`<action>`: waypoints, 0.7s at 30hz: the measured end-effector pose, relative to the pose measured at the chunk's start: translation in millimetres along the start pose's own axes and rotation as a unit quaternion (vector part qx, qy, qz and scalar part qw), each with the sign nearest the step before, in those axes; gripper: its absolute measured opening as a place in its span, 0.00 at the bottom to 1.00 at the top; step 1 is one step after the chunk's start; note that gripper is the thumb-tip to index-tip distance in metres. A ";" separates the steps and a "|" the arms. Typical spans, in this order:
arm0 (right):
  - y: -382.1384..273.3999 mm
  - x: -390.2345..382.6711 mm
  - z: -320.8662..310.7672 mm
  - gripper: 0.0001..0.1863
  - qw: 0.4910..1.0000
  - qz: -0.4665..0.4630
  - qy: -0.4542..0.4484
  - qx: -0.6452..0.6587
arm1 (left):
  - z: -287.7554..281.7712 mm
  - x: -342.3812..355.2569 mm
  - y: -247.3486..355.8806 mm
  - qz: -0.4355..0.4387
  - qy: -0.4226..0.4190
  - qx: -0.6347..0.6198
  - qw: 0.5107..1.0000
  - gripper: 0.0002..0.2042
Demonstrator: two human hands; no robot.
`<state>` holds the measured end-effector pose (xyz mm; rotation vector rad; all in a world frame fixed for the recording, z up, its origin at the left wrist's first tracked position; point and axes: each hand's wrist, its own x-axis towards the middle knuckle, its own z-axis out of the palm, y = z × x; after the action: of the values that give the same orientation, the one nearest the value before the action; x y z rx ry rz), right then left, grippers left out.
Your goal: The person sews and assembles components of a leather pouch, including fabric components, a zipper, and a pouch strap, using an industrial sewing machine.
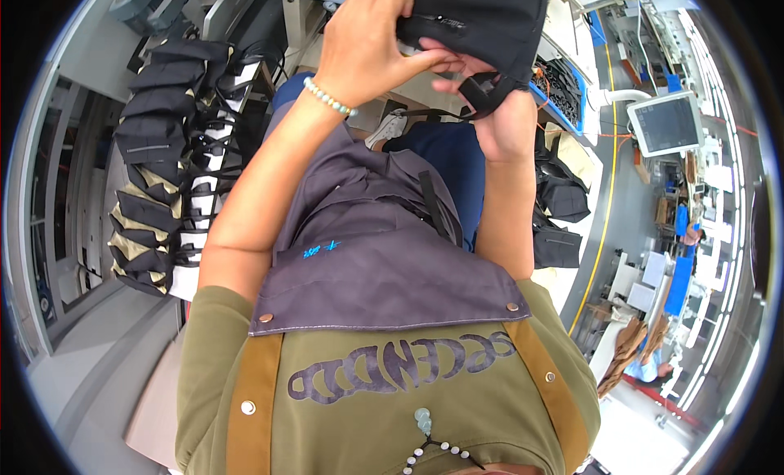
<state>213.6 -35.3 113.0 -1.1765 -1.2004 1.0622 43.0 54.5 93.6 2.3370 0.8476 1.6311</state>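
Note:
A black fabric bag [490, 22] with a zipper and a small pale print is held up at the top of the view. My left hand [367, 46] has its fingers closed at the bag's left edge, while its thumb reaches across toward the other hand. Under the bag's lower edge is my right hand [502, 120], palm up and fingers bent, partly hidden by the fabric. A black webbing strap [482, 95] lies across that palm and trails left over my lap. What the fingertips pinch is hard to make out.
Several black and beige bags [151, 148] hang in a row at the left. More bags [563, 193] lie on the white table at the right, near a blue bin [545, 107] of black parts. A monitor [665, 124] stands beyond; a person [651, 369] sits farther right.

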 end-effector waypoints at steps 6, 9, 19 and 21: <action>3.2 -4.0 5.5 0.21 0.975 0.002 0.054 0.217 | -11.1 -0.6 -21.6 0.082 0.019 0.071 0.994 0.26; 5.3 -2.6 12.2 0.20 0.958 -0.013 0.054 0.282 | -10.4 -0.1 -31.7 0.121 0.026 0.082 0.989 0.25; 29.3 -11.3 8.8 0.20 0.991 -0.046 0.030 0.120 | -11.4 -8.2 -46.8 0.103 0.009 0.059 0.993 0.24; 16.7 -26.6 27.1 0.14 0.999 0.007 0.000 -0.038 | -13.0 -25.2 -66.1 0.108 0.007 0.046 0.993 0.24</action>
<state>184.6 -57.5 93.4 -1.2457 -1.2431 1.0344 1.8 93.1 49.0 2.5624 0.7079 1.7237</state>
